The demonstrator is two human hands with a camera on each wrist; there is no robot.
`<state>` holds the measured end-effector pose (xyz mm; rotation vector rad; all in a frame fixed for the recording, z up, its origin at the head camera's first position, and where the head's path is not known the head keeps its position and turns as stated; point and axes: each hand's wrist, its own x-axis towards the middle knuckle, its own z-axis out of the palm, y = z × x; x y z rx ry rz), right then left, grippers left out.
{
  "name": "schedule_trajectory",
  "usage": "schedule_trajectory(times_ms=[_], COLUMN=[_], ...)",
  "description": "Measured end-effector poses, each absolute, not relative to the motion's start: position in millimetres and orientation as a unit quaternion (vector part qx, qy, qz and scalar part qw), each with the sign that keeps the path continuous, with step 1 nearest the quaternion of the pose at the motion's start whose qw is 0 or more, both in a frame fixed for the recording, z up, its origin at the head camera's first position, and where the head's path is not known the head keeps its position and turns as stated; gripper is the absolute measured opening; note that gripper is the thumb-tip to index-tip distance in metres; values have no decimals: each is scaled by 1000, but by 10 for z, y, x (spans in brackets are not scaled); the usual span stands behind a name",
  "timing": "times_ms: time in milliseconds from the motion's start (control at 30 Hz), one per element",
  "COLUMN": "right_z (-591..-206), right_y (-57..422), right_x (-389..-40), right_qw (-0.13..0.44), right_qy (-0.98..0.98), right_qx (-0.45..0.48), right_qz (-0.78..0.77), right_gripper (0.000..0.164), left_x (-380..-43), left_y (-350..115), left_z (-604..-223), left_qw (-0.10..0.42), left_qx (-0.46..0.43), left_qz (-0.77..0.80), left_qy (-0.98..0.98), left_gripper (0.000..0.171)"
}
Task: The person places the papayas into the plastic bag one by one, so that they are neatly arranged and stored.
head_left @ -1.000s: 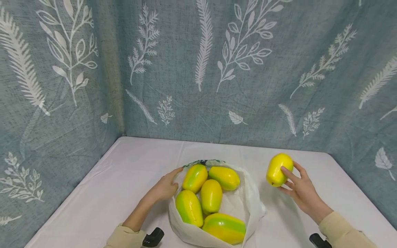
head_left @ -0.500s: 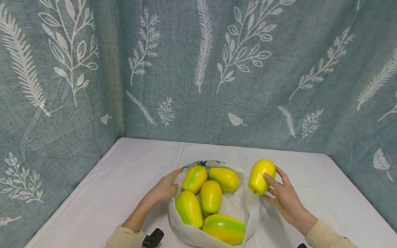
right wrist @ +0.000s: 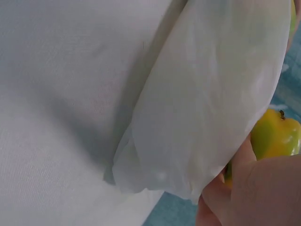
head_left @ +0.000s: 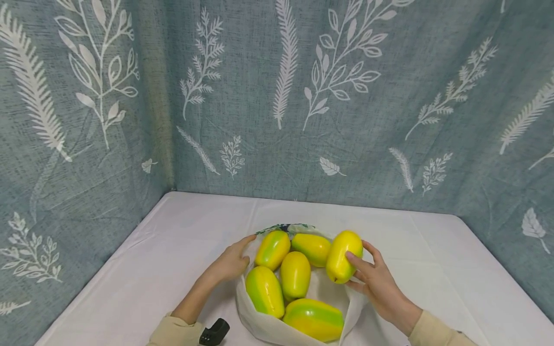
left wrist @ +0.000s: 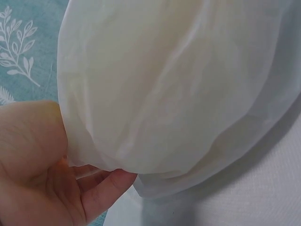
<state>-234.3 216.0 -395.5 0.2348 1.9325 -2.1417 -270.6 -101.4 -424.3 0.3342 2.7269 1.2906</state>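
Observation:
A white bag (head_left: 356, 307) stands wide at the mouth, with several yellow-green papayas (head_left: 295, 276) lying inside. At its left rim, my left hand (head_left: 229, 262) pinches the edge; the left wrist view shows thumb and fingers (left wrist: 110, 190) at the bag's fold. My right hand (head_left: 383, 288) grips another papaya (head_left: 339, 254) over the right side of the mouth, thumb on the near face and fingers behind. From the right wrist, that papaya (right wrist: 277, 136) shows its stem end, and the bag's wall (right wrist: 197, 108) partly covers the fingers.
A pale cloth covers the table (head_left: 186, 221). Blue-grey curtains (head_left: 259, 86) with white leaf prints hang behind it and along both sides. A dark strap piece (head_left: 214, 331) sits by the left sleeve.
My right hand has carried its papaya leftward and slightly nearer, from beside the bag to over its right rim. My left hand has stayed at the left rim.

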Motion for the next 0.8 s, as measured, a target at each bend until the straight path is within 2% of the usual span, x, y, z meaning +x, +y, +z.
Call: schedule_trajectory(times_ms=[567,800], right_z=[-4030,-4055], right_y=[2022,2052], right_x=[-2299,-2304], right_qw=[158,173], right_qy=[676,673], right_qx=[88,101], right_qz=[-714,-712], right_gripper=[91,80], left_x=[-2689,-2691], left_y=[-1006,-1007], left_z=[-4210,-4209], left_qw=[57,58], left_qx=[107,108], left_qz=[425,426], left_qy=[897,897], left_gripper=[56,55])
